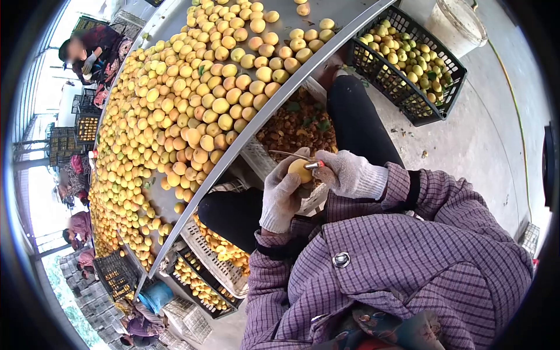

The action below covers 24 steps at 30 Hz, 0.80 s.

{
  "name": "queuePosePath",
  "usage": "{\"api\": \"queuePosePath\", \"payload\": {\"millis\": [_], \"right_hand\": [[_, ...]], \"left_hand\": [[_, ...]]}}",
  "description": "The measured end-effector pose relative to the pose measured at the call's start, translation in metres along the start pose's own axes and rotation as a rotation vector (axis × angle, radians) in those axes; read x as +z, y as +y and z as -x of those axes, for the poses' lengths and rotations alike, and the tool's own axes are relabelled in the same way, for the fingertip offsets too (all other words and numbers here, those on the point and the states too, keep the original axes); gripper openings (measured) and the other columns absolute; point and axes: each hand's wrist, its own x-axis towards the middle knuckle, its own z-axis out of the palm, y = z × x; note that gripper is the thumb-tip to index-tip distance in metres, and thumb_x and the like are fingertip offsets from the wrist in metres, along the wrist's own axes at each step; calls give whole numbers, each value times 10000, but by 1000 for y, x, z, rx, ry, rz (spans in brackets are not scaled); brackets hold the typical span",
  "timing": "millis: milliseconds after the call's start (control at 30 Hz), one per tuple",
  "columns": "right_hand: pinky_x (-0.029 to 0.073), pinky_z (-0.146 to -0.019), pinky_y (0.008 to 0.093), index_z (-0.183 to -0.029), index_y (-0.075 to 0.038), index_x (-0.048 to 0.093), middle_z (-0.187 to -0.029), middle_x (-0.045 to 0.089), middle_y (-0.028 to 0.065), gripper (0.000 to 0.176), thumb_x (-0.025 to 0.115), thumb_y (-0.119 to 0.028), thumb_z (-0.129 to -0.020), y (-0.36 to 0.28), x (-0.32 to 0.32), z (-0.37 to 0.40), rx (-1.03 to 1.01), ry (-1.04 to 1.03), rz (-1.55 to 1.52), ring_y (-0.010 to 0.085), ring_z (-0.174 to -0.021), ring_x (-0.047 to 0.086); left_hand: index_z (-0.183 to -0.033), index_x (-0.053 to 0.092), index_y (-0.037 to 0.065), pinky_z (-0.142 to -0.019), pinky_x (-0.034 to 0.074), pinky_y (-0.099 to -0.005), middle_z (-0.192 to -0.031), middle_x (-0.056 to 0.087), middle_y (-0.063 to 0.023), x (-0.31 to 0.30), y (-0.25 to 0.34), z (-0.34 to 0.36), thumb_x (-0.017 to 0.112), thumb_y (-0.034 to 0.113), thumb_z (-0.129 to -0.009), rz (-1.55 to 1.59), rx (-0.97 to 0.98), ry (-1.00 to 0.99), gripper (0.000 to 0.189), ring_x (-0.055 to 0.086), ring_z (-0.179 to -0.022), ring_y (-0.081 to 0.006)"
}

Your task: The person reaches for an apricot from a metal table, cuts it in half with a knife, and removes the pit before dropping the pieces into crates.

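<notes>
The long metal surface [251, 131] slants across in front of you, heaped with yellow-orange fruit [186, 99] right up to its raised rim. Beyond your right knee a black crate [446, 102] stands on the floor, part-filled with the same kind of fruit, and a white bucket [458, 23] sits just past it. Between your knees, below the edge of the surface, a white crate [259, 160] holds brownish cut pieces [297, 125]. Over that crate your two gloved hands meet. Your left hand [282, 195] has its grip clamped round a single yellow fruit [300, 170], the fingers curled about it. Your right hand [349, 173] has its grip closed on a small knife [291, 155], whose thin blade lies across the top of the fruit, touching it; a red part shows at the handle end, just beside the fruit
</notes>
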Motion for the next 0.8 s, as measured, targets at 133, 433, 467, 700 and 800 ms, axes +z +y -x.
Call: {"api": "queuePosePath", "payload": {"millis": [133, 433, 467, 700, 800], "right_hand": [[527, -593, 386, -1018, -48, 566, -711, 647, 140, 356, 514, -399, -1035, 18, 13, -7, 95, -48, 154, 311, -678, 683], [530, -660, 392, -1028, -78, 590, -810, 662, 158, 312, 531, -385, -1027, 6, 9, -21, 202, 182, 114, 319, -776, 693], [528, -661, 406, -1014, -77, 584, -819, 662, 174, 294, 540, -367, -1023, -1, 0, -23, 217, 217, 271, 351, -786, 691], [524, -747, 342, -1072, -36, 626, -862, 684, 126, 338, 515, -354, -1049, -1, 1, -5, 274, -120, -163, 204, -814, 685], [531, -758, 348, -1076, -38, 625, -868, 688, 127, 328, 517, -347, -1048, -10, -1, -5, 315, -131, -150, 209, -826, 692]], "left_hand": [[-1356, 526, -50, -655, 493, -218, -1067, 662, -82, 4, 6, 1, 750, 258, -882, -404, 51, 128, 608, 612, -793, -116], [-1351, 519, -1, -752, 484, -294, -1118, 642, -94, -13, -11, -25, 723, 361, -906, -30, 95, 66, 609, 601, -866, -166], [-1353, 518, 12, -793, 477, -319, -1139, 636, -92, -16, -12, -27, 715, 392, -906, 54, 112, 27, 620, 593, -904, -176], [-1393, 476, 3, -1084, 418, -435, -1210, 636, -135, -22, -13, -28, 694, 447, -901, 107, 196, -149, 698, 590, -1179, -290], [-1423, 448, 1, -1076, 420, -432, -1216, 634, -139, -23, -15, -28, 684, 467, -906, 110, 182, -136, 735, 588, -1177, -292]]}}
